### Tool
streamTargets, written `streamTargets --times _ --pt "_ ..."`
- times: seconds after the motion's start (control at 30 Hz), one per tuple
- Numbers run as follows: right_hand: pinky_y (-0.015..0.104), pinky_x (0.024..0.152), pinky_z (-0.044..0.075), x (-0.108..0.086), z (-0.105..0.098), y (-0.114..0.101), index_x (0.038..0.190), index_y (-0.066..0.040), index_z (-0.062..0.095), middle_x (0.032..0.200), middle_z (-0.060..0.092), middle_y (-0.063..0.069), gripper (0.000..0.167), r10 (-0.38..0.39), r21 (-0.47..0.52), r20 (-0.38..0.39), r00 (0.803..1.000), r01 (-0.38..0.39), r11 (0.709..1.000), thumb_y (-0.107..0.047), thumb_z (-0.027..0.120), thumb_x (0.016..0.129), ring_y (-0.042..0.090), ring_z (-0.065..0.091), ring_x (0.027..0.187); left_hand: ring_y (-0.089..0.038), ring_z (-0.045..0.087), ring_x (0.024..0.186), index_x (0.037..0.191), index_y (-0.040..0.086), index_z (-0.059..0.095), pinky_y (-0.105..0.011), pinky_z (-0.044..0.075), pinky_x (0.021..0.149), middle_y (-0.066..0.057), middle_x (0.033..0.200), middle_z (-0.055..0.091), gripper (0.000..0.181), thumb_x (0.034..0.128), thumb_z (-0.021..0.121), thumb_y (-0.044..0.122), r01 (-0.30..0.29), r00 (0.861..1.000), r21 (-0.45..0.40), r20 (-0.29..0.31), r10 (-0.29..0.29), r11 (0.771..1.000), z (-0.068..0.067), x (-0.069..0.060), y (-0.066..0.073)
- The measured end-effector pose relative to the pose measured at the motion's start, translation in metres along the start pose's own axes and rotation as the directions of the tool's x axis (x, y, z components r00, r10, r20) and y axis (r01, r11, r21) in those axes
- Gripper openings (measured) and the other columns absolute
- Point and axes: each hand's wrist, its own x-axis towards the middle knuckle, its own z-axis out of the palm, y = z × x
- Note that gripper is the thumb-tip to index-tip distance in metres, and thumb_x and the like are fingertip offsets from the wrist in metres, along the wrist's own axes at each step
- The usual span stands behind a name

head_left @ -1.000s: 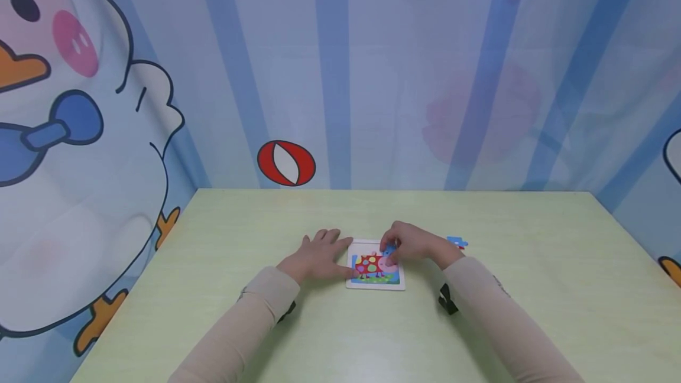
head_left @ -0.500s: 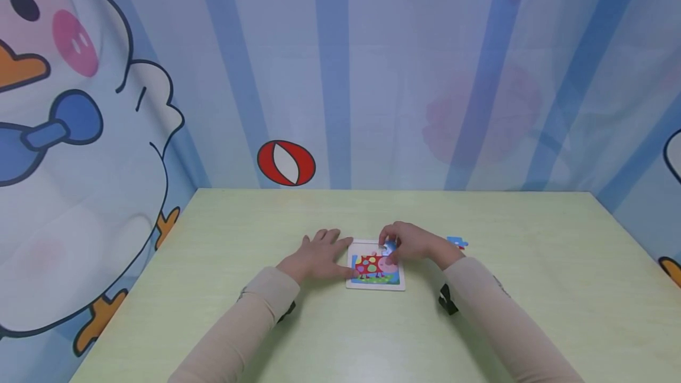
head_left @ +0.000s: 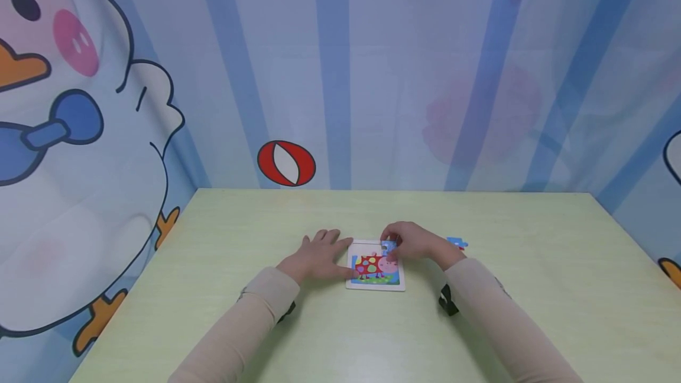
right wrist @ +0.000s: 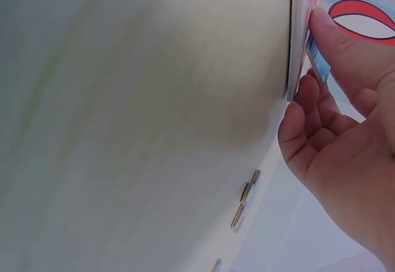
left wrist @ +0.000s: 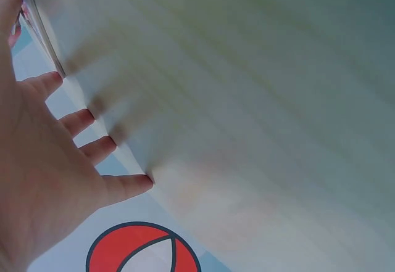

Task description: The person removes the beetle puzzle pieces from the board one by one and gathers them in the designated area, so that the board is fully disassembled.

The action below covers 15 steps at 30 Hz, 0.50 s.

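Observation:
A square puzzle board (head_left: 375,288) with a white rim lies on the table, its lower part showing a red spotted body and a pink head on green and blue. The left hand (head_left: 319,257) rests with spread fingers at the board's left side, thumb on its lower left edge. At the upper right corner the right hand (head_left: 412,241) pinches a blue puzzle piece (head_left: 387,247) between thumb and fingers. In the right wrist view this blue piece (right wrist: 319,62) stands tilted against the board (right wrist: 296,37), and the thumb covers part of it.
Blue loose pieces (head_left: 456,242) lie on the table beyond the right wrist; the right wrist view shows loose pieces (right wrist: 245,203) near the hand too. A printed curtain (head_left: 383,75) hangs behind the table's far edge (head_left: 393,191).
The blue piece has turned slightly under the right fingers and lies closer to the board's upper right corner. The left hand has stayed where it was.

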Motion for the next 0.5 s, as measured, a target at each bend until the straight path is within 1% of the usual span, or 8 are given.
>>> streamTargets --times 0.13,0.3,0.5 --pt "0.039 0.086 0.049 -0.0001 -0.0003 0.0023 0.107 -0.012 0.063 0.100 0.061 0.005 0.021 -0.017 0.009 -0.001 1.000 0.017 1.000 -0.007 0.069 0.087 0.021 0.053 0.091 -0.035 0.021 0.143 0.151 0.024 0.034 -0.067 0.019 0.109 -0.011 0.156 0.026 0.082 0.0835 0.058 0.064 0.000 1.000 -0.003 0.000 0.000 1.000 0.0002 0.0001 -0.0001" --pt "0.035 0.079 0.048 0.0000 -0.0019 0.0067 0.105 -0.011 0.064 0.095 0.062 0.005 0.014 -0.058 0.008 -0.018 0.998 0.058 0.998 -0.007 0.062 0.092 0.020 0.054 0.086 -0.035 0.021 0.143 0.151 0.024 0.034 -0.067 0.019 0.109 -0.011 0.156 0.027 0.082 0.0830 0.058 0.064 0.001 1.000 -0.002 0.001 -0.001 1.000 0.0011 0.0005 -0.0004" --pt "0.031 0.073 0.046 -0.0022 -0.0044 0.0092 0.105 -0.010 0.063 0.093 0.062 0.005 0.012 -0.094 0.045 -0.025 0.995 0.095 0.994 -0.006 0.058 0.094 0.018 0.053 0.081 -0.034 0.021 0.143 0.151 0.025 0.034 -0.067 0.019 0.109 -0.010 0.156 0.026 0.083 0.0830 0.058 0.065 0.007 1.000 0.000 0.001 -0.007 1.000 0.0014 0.0010 -0.0003"
